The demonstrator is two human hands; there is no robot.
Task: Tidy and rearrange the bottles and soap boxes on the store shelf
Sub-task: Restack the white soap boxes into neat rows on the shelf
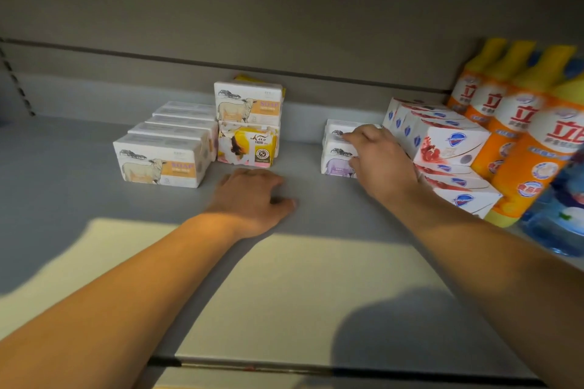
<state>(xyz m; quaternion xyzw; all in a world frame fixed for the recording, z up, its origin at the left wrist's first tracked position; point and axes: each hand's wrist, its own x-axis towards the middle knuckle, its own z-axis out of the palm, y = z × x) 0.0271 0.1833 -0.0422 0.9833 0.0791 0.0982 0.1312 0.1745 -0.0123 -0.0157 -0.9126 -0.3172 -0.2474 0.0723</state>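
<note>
The grey shelf [79,174] runs wide under both my arms, with a patch of warm light across its front part. At the far right stands a row of orange bottles [518,148] with yellow tops and white labels, upright and packed side by side; a blue pack [559,215] sits just in front of them at the edge of view. Next to the bottles lie the red-and-white soap boxes [442,142], stacked in tilted rows that lean toward the back.

On the left, a row of white sheep-print soap boxes [161,161] runs front to back, each touching the next. Just right of that row, one more sheep box [248,103] rests on top of a yellow-and-white soap box [248,147], with a further yellow pack showing behind them.

My right hand [382,158] reaches to a small stack of white soap boxes with purple print [336,155], which stands just beside the red-and-white ones. My grip here is curled round the stack, fingers over the top box and thumb against the lower front.

My left hand [252,199] rests knuckles-up on the bare shelf, in front of the yellow-and-white box and apart from it, fingers loosely curled and holding nothing.
</note>
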